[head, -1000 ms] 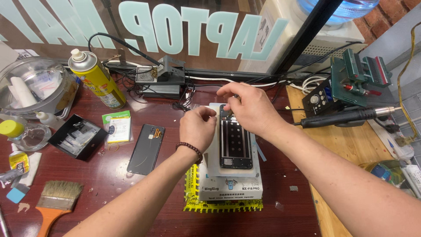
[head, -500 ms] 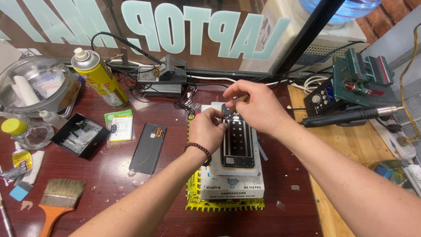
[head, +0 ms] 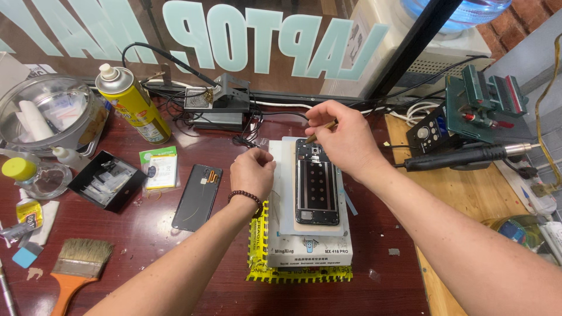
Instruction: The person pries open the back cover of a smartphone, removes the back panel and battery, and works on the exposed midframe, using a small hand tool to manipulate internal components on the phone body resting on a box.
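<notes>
Right hand (head: 345, 137) now lifted off the frame's top edge since half a second back; left hand (head: 253, 172) drawn aside into a loose fist.

Pinched shut on a thin brown tool (head: 319, 132), tip at the opened phone frame (head: 317, 188): light, stiff, fragile, best held by its side rails, flat on the white pad (head: 281, 193) mid-bench.

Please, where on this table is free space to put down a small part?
Bare wood lies near the front edge between the paintbrush and the yellow mat, below the phone back cover. A smaller patch lies right of the mat. The left side around the black tray and glass bowl is crowded.
</notes>
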